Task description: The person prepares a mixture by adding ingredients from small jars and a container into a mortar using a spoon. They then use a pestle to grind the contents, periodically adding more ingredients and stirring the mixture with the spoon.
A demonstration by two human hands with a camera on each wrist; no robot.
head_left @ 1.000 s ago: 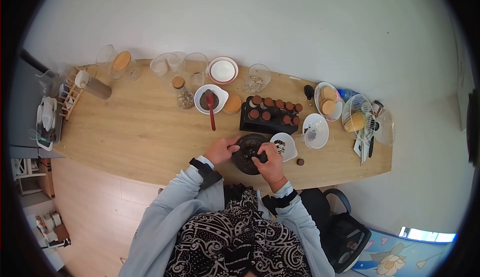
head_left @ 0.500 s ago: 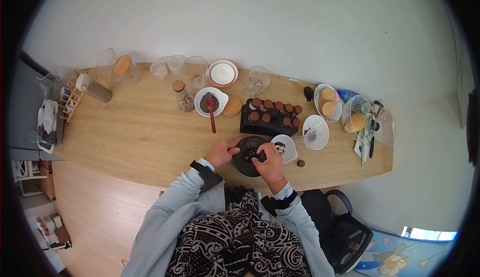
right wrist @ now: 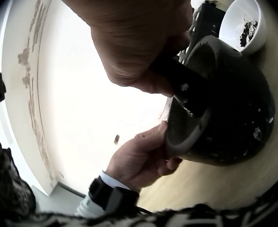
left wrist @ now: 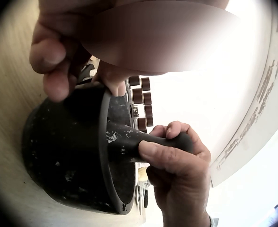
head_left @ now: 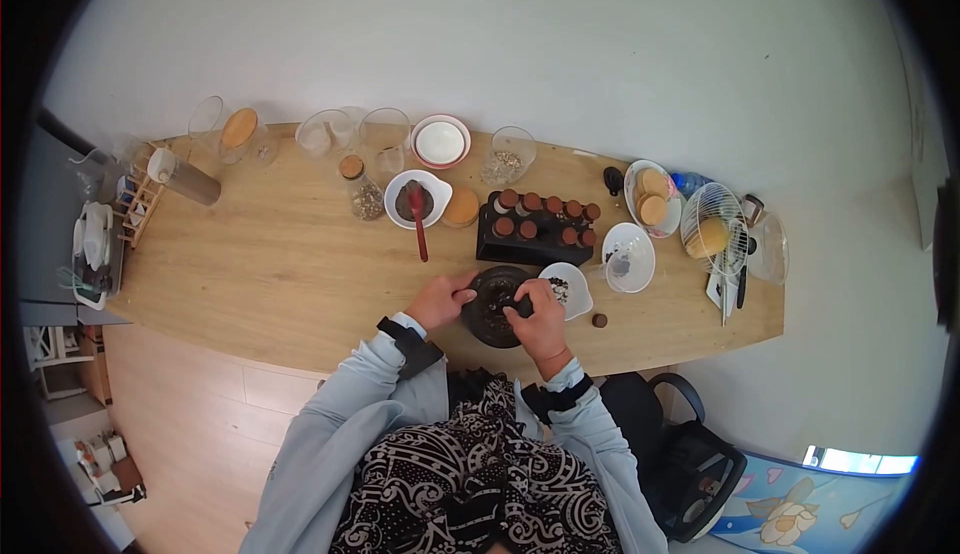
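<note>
A black mortar (head_left: 487,332) stands near the table's front edge, its outside flecked with pale marks in the left wrist view (left wrist: 68,156). My left hand (head_left: 438,302) grips its left rim, the thumb at the rim and fingers against the outer wall (right wrist: 141,158). The black pestle (left wrist: 124,139) leans inside the mortar, and my right hand (head_left: 541,320) is curled round its upper part, thumb along the shaft (left wrist: 181,165). Dark bits lie in the mortar's bowl; the pestle's lower end is hidden in the left wrist view.
Right of the mortar sits a white spouted bowl (head_left: 577,294) with dark and pale bits. Behind stands a black rack (head_left: 530,246) of brown-capped jars. A small brown cap (head_left: 599,320) lies at right. Farther back are a bowl with a red spatula (head_left: 420,234) and a corked jar (head_left: 366,199).
The head view has shifted slightly. Both hands keep their holds on the mortar and pestle, with only slight movement of the right hand.
</note>
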